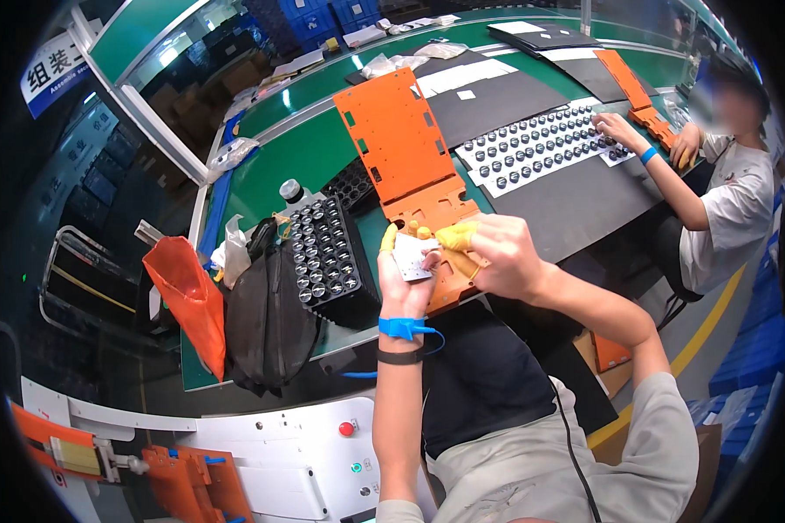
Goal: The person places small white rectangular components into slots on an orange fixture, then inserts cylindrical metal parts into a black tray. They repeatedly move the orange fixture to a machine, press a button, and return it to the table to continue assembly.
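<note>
A small white flat piece with dark specks (412,258) lies across the palm and fingers of my left hand (403,283), which is turned palm up. My right hand (504,254) is just right of it, fingers curled together in a pinch; whatever is between them is too small to tell. Yellow finger cots cover some fingertips on both hands. Beneath my hands is the lower plate of an orange hinged fixture (436,199), partly hidden by them. Its perforated orange lid (392,131) stands raised behind.
Left of the fixture stands a black tray (358,283) of round, glossy-topped parts. Beyond it are a clear jar (291,191), a dark bag (270,314) and an orange bag (186,292). A co-worker (728,183) reaches over a white sheet of black round parts (497,179) at right.
</note>
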### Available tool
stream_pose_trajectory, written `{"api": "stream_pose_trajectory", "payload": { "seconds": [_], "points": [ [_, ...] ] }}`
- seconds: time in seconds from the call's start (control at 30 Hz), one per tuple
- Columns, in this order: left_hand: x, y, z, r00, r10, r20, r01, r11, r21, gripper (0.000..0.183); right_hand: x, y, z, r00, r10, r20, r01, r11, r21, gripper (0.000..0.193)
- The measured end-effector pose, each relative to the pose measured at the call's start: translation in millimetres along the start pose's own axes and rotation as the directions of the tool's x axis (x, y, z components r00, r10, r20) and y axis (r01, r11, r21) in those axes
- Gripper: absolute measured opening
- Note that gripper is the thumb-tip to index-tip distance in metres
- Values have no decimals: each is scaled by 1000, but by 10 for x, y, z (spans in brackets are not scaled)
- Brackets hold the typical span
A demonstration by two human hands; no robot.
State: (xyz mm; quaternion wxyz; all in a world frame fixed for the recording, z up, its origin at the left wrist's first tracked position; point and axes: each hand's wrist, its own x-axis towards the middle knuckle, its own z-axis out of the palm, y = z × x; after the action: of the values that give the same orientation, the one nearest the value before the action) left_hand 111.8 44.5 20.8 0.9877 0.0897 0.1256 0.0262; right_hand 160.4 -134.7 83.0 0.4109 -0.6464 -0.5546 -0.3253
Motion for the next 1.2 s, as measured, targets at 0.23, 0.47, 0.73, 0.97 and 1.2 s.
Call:
{"api": "stream_pose_trajectory", "payload": {
  "seconds": [0.23, 0.47, 0.73, 0.97, 1.2],
  "points": [
    [-23, -173, 152, 997, -32, 70, 33, 999, -16, 42, -55, -95, 177, 989, 17, 146, -11, 999, -40, 18],
    [-65, -155, 212, 996, -86, 5, 85, 988, 126, 33, -47, 51, 23, 877, -53, 478, 59, 998, 2, 37],
    [51, -190, 58, 978, -168, 127, 159, 984, 75, 35, -136, 238, -17, 859, -202, 471, 196, 979, 62, 38],
    [59, -305, 164, 994, 95, 50, -96, 995, 5, 33, -207, 281, 189, 974, -71, 217, 107, 982, -157, 32],
    [40, -543, 334, 906, 411, -104, -392, 905, 163, 24, -160, 155, 415, 970, 132, 203, -76, 962, -262, 34]
  ]
}}
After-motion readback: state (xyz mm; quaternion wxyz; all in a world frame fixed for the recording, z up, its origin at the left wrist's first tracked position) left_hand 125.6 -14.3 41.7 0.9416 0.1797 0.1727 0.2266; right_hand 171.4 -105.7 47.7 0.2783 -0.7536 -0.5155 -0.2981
